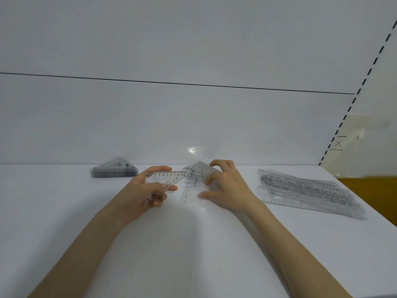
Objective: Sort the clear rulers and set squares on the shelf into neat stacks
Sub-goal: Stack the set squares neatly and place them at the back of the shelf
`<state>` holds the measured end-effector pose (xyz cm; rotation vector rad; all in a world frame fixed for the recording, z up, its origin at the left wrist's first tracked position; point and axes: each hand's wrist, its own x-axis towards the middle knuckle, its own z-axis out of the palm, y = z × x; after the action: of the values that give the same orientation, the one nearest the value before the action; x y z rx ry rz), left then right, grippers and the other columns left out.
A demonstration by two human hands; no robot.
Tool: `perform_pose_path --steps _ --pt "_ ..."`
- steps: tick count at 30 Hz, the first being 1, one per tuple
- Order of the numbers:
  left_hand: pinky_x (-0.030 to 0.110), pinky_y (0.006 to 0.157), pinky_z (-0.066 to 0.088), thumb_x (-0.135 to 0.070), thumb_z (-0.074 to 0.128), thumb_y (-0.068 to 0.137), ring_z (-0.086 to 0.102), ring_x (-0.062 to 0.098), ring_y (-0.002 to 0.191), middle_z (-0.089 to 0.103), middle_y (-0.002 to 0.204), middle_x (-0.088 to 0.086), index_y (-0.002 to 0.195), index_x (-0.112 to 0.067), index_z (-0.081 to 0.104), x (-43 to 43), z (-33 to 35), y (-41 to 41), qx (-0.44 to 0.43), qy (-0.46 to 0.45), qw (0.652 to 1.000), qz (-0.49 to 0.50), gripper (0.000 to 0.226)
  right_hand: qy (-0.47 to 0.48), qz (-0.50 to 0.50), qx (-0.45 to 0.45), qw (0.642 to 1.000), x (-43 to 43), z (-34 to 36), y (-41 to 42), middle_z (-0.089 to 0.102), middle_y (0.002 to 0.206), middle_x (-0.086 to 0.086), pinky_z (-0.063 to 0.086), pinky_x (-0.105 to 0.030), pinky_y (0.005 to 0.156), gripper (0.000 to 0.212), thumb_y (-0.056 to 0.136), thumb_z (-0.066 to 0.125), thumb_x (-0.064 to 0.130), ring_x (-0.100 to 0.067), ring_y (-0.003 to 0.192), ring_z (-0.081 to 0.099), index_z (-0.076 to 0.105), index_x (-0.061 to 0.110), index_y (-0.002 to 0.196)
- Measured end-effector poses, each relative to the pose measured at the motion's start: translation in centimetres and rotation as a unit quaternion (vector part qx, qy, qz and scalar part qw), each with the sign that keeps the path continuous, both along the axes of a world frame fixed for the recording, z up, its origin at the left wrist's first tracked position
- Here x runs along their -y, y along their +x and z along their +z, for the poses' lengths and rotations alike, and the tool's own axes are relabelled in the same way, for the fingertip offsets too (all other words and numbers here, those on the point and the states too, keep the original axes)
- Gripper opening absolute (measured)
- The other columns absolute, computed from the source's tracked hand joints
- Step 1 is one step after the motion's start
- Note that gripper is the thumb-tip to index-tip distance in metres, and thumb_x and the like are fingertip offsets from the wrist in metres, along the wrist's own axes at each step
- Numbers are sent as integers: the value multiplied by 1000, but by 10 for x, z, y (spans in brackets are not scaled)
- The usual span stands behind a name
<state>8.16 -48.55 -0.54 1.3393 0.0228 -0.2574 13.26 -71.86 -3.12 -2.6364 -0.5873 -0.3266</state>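
The left hand's fingers (169,188) are curled around a clear set square (164,179), thumb along its upper edge and the other fingers folded behind and below it, so the piece is gripped and lifted just off the white shelf (193,244). Its long scale runs level along the top, numbered from 0 at the left to 10 at the right, and a second scale slants down toward the palm. The left hand (148,192) sits just left of the loose pile (198,179) of clear pieces in the middle of the shelf.

The right hand's fingers (211,178) are bent and spread over that loose pile, index and thumb tips pressing on the overlapping plastic; whether they pinch a single piece or only rest on the heap cannot be told. The right hand (227,186) covers the pile's right side. The held set square's right tip reaches the pile's left edge and seems to touch it.

Well left of the loose pile, near the back wall (193,125), lies a tidy stack of set squares (115,169), triangular and aligned. Well right of the pile lies a stack of long clear rulers (309,192), roughly squared but fanned a little, running diagonally toward the shelf's right edge. Both bare forearms stretch from the near edge toward the pile.
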Motion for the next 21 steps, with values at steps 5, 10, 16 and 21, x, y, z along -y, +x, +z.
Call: perform_pose_path --steps 5,10,16,21 --pt "22 44 39 1 59 63 48 18 53 67 97 31 107 -19 66 0 0 0 -5 -2 1000 -6 49 -17 5 12 1000 -4 3 -3 40 141 2 29 -35 107 40 75 76 46 -18 133 24 72 13 99" --pt "23 45 40 1 58 64 48 19 53 67 98 31 109 -19 65 -1 -2 0 -5 4 1000 -11 50 -35 -7 1 999 1 9 -9 38 141 5 31 -31 106 49 68 77 57 -14 133 21 72 17 94" --pt "23 45 41 0 59 64 49 19 53 67 97 31 109 -19 65 1 -2 -1 -7 5 1000 -16 49 -50 25 -87 995 3 12 -7 33 144 -2 28 -32 109 43 67 82 44 -19 134 18 68 13 94" --pt "23 44 41 -1 59 63 50 19 53 68 95 28 107 -20 66 1 -2 -1 -6 6 1000 -16 48 52 54 -101 992 7 12 -8 46 132 0 27 -13 92 19 79 77 26 -17 124 33 62 16 86"
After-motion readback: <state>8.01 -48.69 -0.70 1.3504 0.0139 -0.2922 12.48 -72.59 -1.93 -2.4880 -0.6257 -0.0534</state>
